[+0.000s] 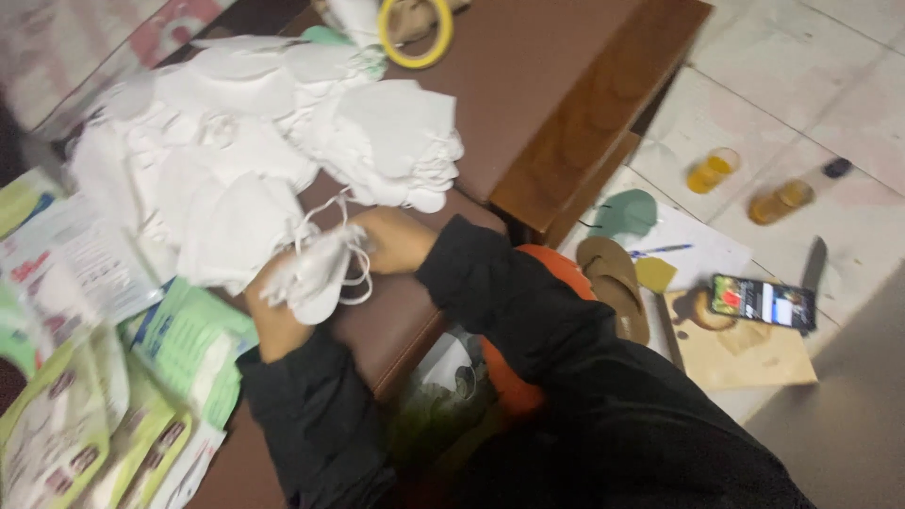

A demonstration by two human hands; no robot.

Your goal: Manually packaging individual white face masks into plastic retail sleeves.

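Gripping one soft white mask [316,273] by its thin ear loops, the left hand [273,302] and right hand [396,240] are both closed on it, just above the smooth brown bench [528,75]. Behind the hands lies a big loose pile of white masks [255,132], too many to count. A yellow tape ring [415,33] sits at the far edge. Glossy green and white packets [141,396] are spread at the left. On the tiled floor [801,57] are two glasses [714,170] with amber liquid, one phone [764,302] and one sandal [613,283].
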